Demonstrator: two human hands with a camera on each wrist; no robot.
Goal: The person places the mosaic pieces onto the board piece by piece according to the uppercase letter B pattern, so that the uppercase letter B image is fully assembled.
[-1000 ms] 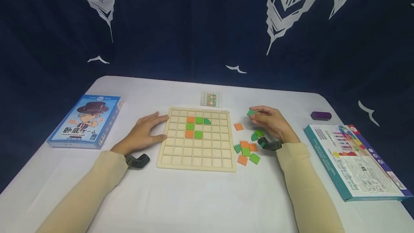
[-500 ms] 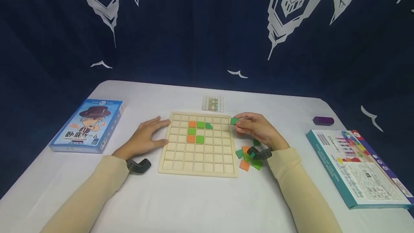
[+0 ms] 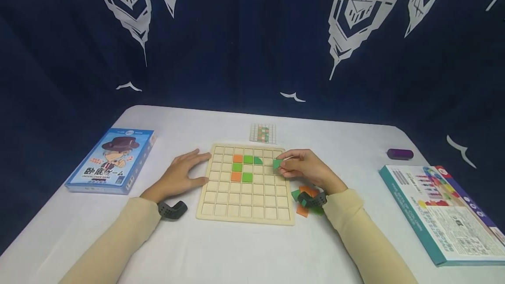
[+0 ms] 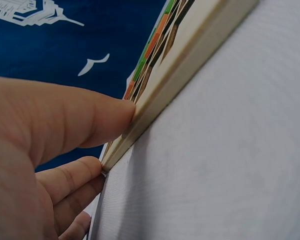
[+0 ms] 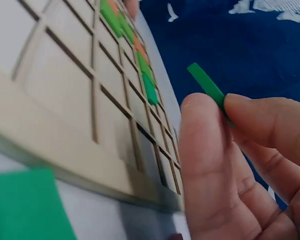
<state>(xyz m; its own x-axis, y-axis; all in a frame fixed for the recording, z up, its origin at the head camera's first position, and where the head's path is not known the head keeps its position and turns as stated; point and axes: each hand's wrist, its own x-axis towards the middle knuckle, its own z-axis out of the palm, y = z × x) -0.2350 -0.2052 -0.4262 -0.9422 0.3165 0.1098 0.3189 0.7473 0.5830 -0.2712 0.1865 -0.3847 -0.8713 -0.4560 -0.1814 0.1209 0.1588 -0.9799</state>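
Observation:
A pale wooden grid board (image 3: 244, 210) lies at the middle of the table, with orange squares, light green squares and one dark green quarter-round piece set in its upper cells. My left hand (image 3: 178, 175) touches the board's left edge with thumb and fingertips, fingers fairly straight; the left wrist view shows the thumb (image 4: 107, 120) against the rim. Between thumb and forefinger, my right hand (image 3: 309, 169) pinches a green tile (image 3: 277, 164) over the board's upper right cells. Edge-on in the right wrist view, that tile (image 5: 205, 82) appears above the board surface.
Loose orange and green tiles (image 3: 302, 211) lie right of the board, partly hidden under the right wrist. A small pattern card (image 3: 254, 133) sits behind the board. A blue game box (image 3: 112, 161) is at left; a teal-edged box (image 3: 442, 214) and a purple object (image 3: 400, 154) are at right.
My right hand has carried the green tile leftward from beside the loose tiles to over the board's right side. The left hand stays at the board's edge. The head view has tilted up slightly.

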